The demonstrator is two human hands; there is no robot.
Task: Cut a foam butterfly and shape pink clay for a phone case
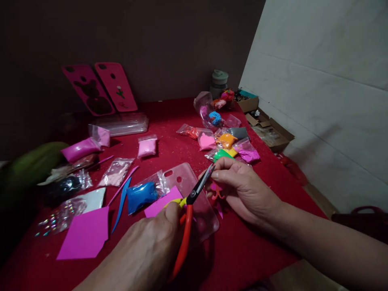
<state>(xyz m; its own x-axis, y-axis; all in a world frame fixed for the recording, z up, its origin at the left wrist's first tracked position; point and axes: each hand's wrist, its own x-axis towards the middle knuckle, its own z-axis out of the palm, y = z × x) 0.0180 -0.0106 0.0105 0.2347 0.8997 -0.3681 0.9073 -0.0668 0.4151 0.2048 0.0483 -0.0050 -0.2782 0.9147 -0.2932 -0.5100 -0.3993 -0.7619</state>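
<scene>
My left hand [151, 242] is wrapped round the handles of the scissors [191, 198], which are yellow and orange-red with dark blades. The blade tips point up and right, touching the fingertips of my right hand [242, 186]. Those fingers are pinched together; a small pink and orange cut-out [217, 190] shows just beneath them. What lies between the fingertips is too small to name. Under the scissors lies a clear phone case [184, 173], and on it a pink sheet [163, 202] partly behind my left hand.
A larger pink sheet [86, 234], a blue clay bag [142, 196] and a blue tool [122, 202] lie left. Several coloured clay bags [226, 140] sit beyond my right hand. Two decorated cases [117, 87] lean at the back wall. Cardboard boxes [269, 129] stand right. A blurred green shape [36, 165] is far left.
</scene>
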